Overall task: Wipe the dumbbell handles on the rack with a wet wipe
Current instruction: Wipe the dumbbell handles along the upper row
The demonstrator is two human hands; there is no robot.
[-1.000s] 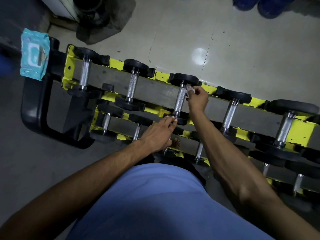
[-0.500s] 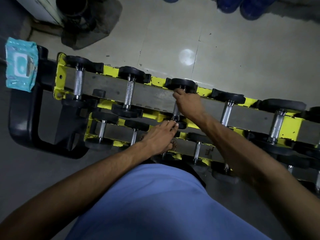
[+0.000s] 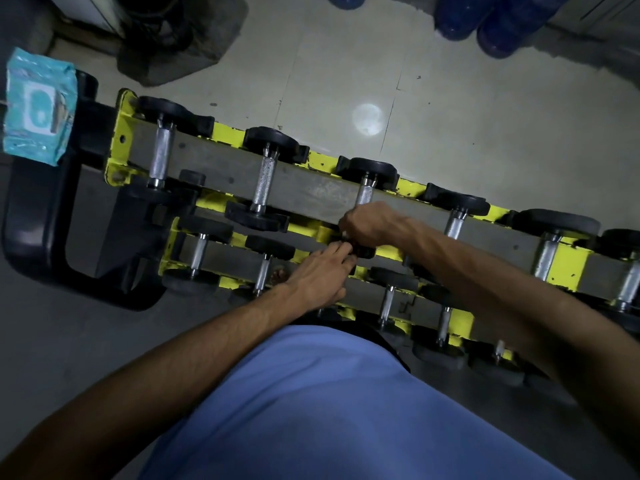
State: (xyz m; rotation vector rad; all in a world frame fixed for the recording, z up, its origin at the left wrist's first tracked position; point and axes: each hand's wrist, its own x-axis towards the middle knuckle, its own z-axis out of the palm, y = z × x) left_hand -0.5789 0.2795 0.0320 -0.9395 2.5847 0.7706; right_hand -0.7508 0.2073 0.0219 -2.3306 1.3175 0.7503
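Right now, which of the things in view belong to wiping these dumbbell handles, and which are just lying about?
In the job: rack, dumbbell handle gripped by right hand, left hand touching its near weight, pack of wipes.
Lying about: blue water jugs, dark slab on the floor.

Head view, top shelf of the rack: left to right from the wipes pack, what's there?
Wipes pack, first dumbbell handle, second handle, third handle with the right hand gripping it, fourth handle, fifth handle, sixth handle.
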